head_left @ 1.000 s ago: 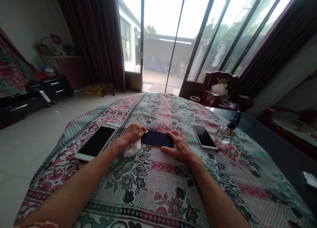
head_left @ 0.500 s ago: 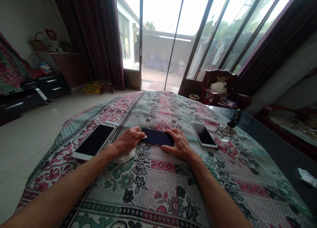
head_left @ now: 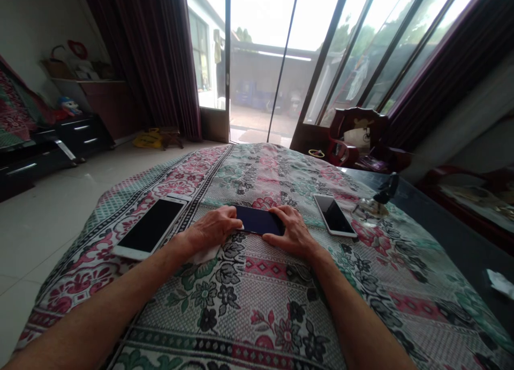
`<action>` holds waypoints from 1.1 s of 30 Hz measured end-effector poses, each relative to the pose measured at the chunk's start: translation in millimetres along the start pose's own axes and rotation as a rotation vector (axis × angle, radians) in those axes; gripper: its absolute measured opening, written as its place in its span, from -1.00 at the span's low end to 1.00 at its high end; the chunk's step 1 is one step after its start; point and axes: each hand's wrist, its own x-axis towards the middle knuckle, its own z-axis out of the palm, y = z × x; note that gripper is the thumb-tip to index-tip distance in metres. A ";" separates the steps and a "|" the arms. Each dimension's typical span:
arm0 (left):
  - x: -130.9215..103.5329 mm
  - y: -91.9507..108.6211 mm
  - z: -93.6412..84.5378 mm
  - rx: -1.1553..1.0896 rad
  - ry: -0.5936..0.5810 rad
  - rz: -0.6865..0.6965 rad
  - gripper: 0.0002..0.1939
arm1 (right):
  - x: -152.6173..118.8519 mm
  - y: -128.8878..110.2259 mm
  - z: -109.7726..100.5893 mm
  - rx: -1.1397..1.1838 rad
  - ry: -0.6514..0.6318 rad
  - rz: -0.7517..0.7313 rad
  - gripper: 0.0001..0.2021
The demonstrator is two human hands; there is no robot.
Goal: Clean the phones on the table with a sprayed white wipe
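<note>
A dark-screened smartphone (head_left: pixel 259 220) lies crosswise on the patterned cloth (head_left: pixel 257 284), between my hands. My right hand (head_left: pixel 291 229) grips its right end, thumb along the near edge and fingers at the far edge. My left hand (head_left: pixel 219 225) is closed at the phone's left end, pinching a white wipe (head_left: pixel 205 254). A bit of white shows at the fingertips, and more of the wipe hangs below the palm. To the left lies a white tablet (head_left: pixel 151 228) with a black screen. Right of my hands is a white-framed phone (head_left: pixel 334 214).
A clear spray bottle (head_left: pixel 371 209) with a black top stands at the right. Crumpled white paper (head_left: pixel 500 281) lies on the dark tabletop (head_left: pixel 425 214) at far right. Beyond the table are a carved wooden chair (head_left: pixel 357 137) and glass doors (head_left: pixel 265 81).
My left hand has slid a little to the right over the left end of the phone, with the wipe in it. My right hand stays on the phone. The view has shifted slightly.
</note>
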 end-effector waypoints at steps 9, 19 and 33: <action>-9.5 -7.5 -15.8 0.125 -0.074 0.005 -0.74 | -0.2 1.5 0.0 0.008 -0.008 0.002 -0.38; 3.6 4.8 -8.5 0.166 -0.044 0.055 -0.75 | 0.8 -0.8 -1.0 0.001 -0.013 0.001 -0.39; -1.8 -1.5 -14.0 0.155 -0.055 0.072 -0.76 | 0.6 0.2 -0.4 0.005 -0.012 0.009 -0.39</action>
